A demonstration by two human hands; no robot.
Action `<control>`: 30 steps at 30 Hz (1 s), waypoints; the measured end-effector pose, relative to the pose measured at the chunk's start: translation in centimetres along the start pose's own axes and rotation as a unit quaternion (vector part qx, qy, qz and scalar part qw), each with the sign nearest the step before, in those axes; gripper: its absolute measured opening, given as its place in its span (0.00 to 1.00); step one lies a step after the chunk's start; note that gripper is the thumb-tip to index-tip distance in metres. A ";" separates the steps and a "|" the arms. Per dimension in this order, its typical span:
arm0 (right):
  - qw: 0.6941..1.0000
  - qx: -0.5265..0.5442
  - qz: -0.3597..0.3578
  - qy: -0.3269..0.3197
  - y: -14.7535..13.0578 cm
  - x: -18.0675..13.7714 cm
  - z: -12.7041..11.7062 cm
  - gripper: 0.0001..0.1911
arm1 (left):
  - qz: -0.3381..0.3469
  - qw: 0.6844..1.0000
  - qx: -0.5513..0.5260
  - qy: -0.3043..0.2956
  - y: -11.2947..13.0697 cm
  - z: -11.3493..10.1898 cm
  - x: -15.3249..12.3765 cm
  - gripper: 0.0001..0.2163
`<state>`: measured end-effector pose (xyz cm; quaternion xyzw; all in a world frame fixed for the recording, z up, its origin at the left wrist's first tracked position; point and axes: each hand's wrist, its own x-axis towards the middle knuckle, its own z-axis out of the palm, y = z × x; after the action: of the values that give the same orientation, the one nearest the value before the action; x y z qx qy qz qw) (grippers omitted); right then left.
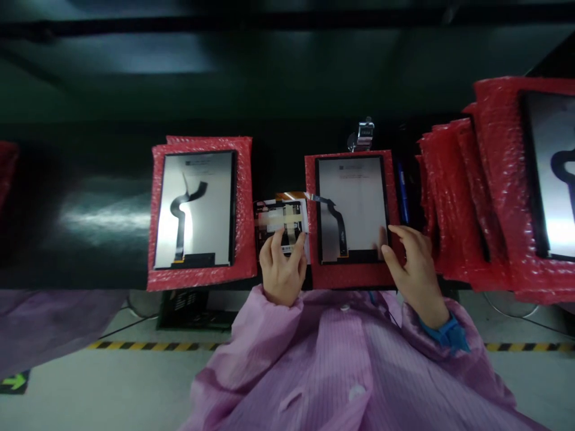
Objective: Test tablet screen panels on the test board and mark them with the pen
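A flat display panel (362, 209) with a dark frame and pale back lies on a red bubble-wrap sheet (350, 276) before me. Its ribbon cable (340, 224) curves up and meets an orange flex strip (291, 196) at a small board (275, 221) with tape across it. Over this board my left hand (282, 269) rests with fingers apart, the tips on its lower part. At the panel's right edge is my right hand (414, 269), thumb and forefinger apart, the other fingers partly hidden. Whether it touches the panel I cannot tell.
Another panel (211, 209) lies on red bubble wrap to the left. A metal tally counter (363, 135) stands behind the middle panel, and a blue pen (403, 194) lies beside it. Red bubble-wrap bags (458, 203) and one more panel (554, 179) are at the right.
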<state>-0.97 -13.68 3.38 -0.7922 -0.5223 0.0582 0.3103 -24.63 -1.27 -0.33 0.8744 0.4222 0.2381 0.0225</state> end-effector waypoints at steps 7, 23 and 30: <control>1.000 -0.011 0.006 -0.009 0.3 -0.5 0.3 0.21 | -0.020 1.000 -0.018 0.016 -0.3 0.2 0.1 0.16; 0.911 0.326 0.251 -0.038 -1.6 -0.7 -1.4 0.26 | 0.053 0.979 -0.196 -0.030 3.9 -0.2 0.5 0.17; 0.874 0.461 0.146 -0.051 -8.3 0.1 -4.8 0.25 | -0.067 0.905 -0.388 -0.159 1.2 -3.9 5.0 0.12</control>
<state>-5.48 -13.45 11.86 -0.6224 -0.3292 0.3776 0.6014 -22.80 1.07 5.38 0.7926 0.3444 0.2391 0.4427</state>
